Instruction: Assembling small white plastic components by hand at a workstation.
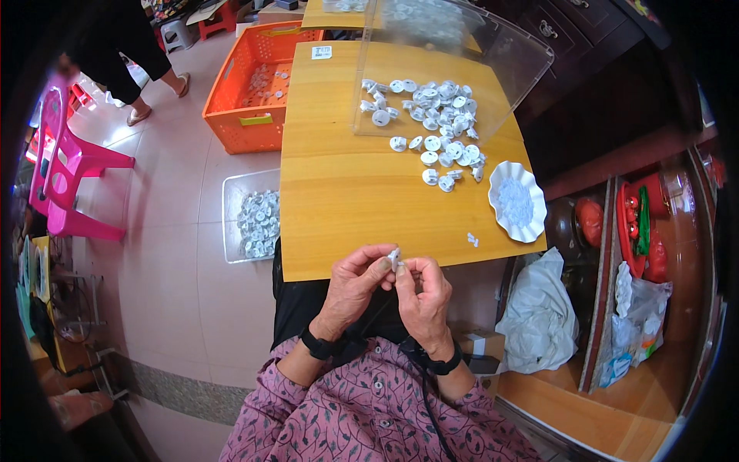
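Observation:
Between my fingertips, just over the near edge of the wooden table (pixel 331 192), is a small white plastic part (pixel 394 256). My left hand (pixel 354 281) pinches it from the left, and my right hand (pixel 423 289) is closed on its right side. Its exact shape is mostly covered by the fingers. Several round white plastic parts (pixel 429 158) with stems lie scattered farther up the table. To their right stands a white scalloped dish (pixel 536 225) with many tiny translucent pieces (pixel 514 202). A few tiny white pieces (pixel 473 240) lie loose near the dish.
A clear plastic box (pixel 500 73) lies tipped at the table's far side. An orange crate (pixel 242 127) and a clear bin (pixel 231 219) of white parts stand on the floor at left. A pink chair (pixel 88 158) and a person's legs (pixel 131 58) are beyond. Shelves (pixel 604 277) border the right.

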